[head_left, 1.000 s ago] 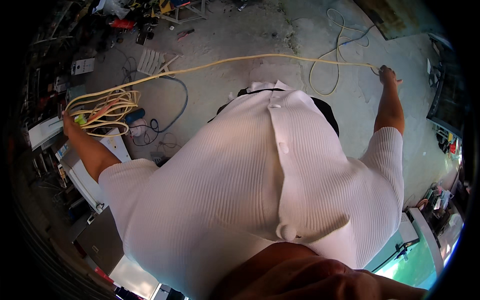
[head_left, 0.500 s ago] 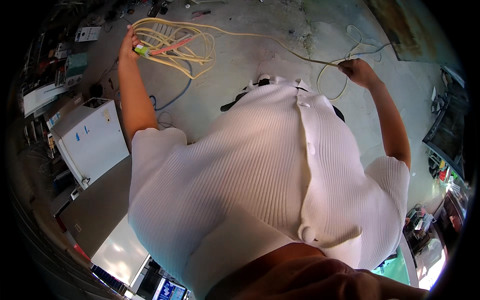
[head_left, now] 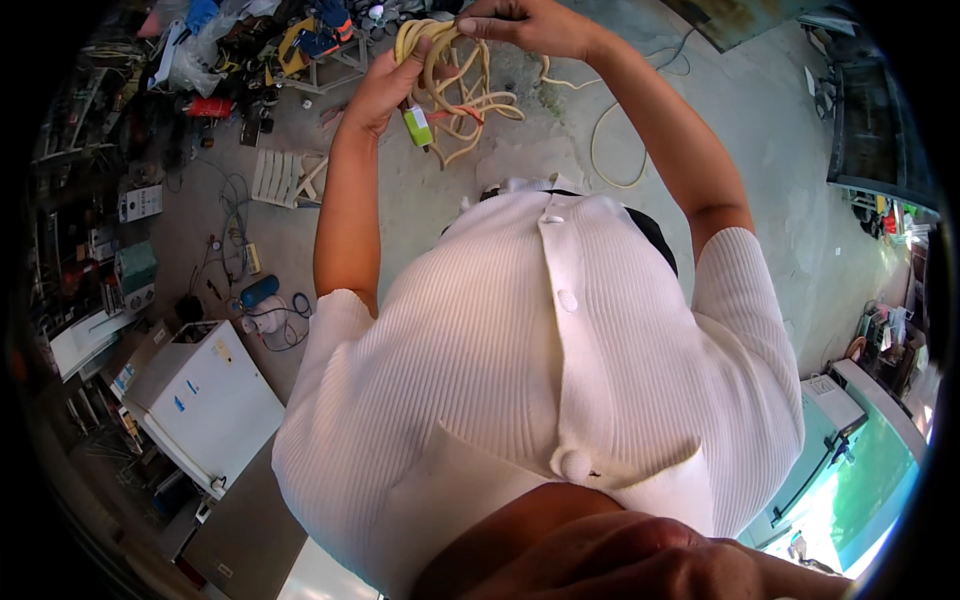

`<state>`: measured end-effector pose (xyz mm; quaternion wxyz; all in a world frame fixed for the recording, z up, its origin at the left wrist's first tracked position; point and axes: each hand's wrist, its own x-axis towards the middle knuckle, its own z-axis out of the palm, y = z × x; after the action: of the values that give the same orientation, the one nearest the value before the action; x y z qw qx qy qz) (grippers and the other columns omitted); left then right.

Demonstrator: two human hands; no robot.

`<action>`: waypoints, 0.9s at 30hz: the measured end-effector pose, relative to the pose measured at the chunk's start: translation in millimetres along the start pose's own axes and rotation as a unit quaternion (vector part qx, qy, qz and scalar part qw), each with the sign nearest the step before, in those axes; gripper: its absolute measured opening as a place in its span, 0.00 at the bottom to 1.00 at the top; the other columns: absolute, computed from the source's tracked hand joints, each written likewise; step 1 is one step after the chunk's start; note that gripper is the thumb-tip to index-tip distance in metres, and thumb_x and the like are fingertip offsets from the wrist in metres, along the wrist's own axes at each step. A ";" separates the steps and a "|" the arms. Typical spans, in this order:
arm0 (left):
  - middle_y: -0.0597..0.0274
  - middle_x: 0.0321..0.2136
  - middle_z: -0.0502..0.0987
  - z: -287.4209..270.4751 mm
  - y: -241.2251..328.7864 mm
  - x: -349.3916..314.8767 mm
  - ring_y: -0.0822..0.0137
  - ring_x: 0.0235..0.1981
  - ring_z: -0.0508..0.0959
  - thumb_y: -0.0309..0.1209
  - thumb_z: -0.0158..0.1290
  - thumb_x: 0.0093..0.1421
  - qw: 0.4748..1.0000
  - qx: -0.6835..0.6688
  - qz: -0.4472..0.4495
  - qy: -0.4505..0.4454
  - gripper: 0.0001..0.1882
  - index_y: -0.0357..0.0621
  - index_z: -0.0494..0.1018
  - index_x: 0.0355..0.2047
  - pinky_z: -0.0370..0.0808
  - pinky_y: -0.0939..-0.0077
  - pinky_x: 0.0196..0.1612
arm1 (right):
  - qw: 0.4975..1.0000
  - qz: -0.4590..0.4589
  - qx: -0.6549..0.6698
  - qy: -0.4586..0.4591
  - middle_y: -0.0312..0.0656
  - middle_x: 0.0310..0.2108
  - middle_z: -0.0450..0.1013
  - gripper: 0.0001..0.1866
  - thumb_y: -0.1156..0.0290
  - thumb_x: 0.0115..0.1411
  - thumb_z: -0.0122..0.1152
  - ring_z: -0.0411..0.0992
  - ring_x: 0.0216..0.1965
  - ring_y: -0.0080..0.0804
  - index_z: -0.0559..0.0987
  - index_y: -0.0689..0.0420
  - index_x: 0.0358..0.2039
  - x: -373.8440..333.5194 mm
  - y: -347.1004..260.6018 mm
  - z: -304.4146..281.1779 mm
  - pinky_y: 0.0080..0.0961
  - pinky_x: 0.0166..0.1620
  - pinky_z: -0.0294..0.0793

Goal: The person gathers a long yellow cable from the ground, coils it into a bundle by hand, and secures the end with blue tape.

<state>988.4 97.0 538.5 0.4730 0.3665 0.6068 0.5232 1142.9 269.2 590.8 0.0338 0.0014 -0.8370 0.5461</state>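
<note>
My left hand [head_left: 385, 88] is closed around a bundle of pale yellow cable [head_left: 408, 38], its thumb lying across the loops. Several uneven loops hang below the fist, some of them twisted. A bright green and white piece [head_left: 417, 126] dangles under that hand, beside a short red strand [head_left: 462, 112] among the loops. At the top of the bundle, my right hand [head_left: 525, 25] pinches the cable between thumb and fingers, close against the left hand. A loose length of the same cable [head_left: 597, 150] curves over the floor to the right.
On the left stand a white fridge-like cabinet [head_left: 205, 400], a blue cylinder [head_left: 260, 291] and tangled cords. A pale slatted piece [head_left: 285, 178] lies nearer the middle. Assorted clutter, including a red canister [head_left: 208, 107], fills the far left. A dark panel [head_left: 880, 130] stands at right.
My right hand has come in from the far right to the left hand, bringing cable to the bundle. My left hand has shifted right, and the view has turned.
</note>
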 end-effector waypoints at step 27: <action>0.73 0.12 0.57 20.0 97.0 -45.7 0.82 0.12 0.56 0.50 0.48 0.60 1.000 0.019 -0.019 0.010 0.24 0.37 0.65 0.33 0.56 0.86 0.21 | 0.979 0.113 -0.118 0.122 0.43 0.23 0.72 0.18 0.53 0.54 0.58 0.71 0.28 0.37 0.76 0.56 0.32 -117.0 219.1 4.3 0.33 0.33 0.67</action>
<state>1015.7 77.7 642.4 0.4694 0.3591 0.6282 0.5061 1250.8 349.7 382.0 0.0736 -0.1641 -0.8797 0.4402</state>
